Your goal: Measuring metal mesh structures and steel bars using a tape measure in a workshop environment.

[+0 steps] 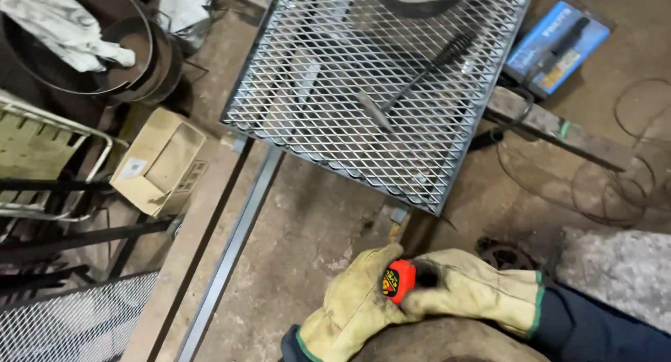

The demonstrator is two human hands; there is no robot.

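Gloved left hand (353, 309), right hand (468, 288) clasp tape measure (398, 280).

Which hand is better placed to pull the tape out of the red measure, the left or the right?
Probably the right hand. Its fingers lie on the side of the red tape measure facing right, while the left hand cups the case from the left and below, so it looks suited to steadying it.

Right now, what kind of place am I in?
Likely a metalworking or welding workshop: an expanded-metal mesh table carrying a chipping hammer, steel bars on the concrete floor, and gloved hands holding a tape measure.
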